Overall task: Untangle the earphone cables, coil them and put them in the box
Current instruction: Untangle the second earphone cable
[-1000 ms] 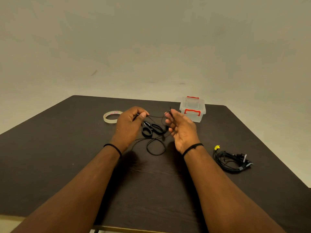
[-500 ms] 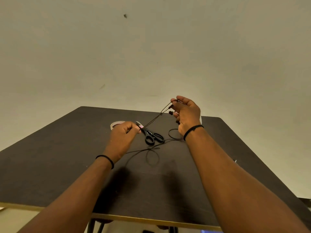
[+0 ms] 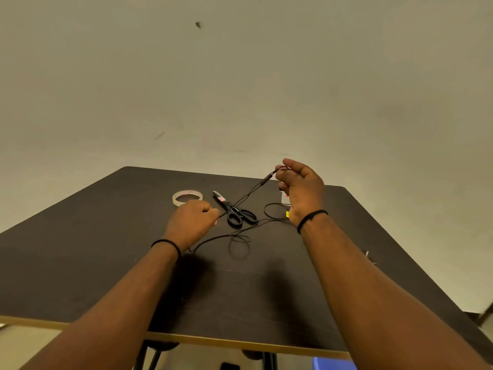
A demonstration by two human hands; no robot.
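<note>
Thin black earphone cable is pinched taut between left hand and raised right hand; slack loops are best drawn through gently.

Two bare forearms, a thin black band at each wrist

The left hand and the right hand are ungloved and the arms carry no sleeves. The left wristband looks like slim, slightly beaded black cord; the right wristband is the same narrow black loop.
</note>
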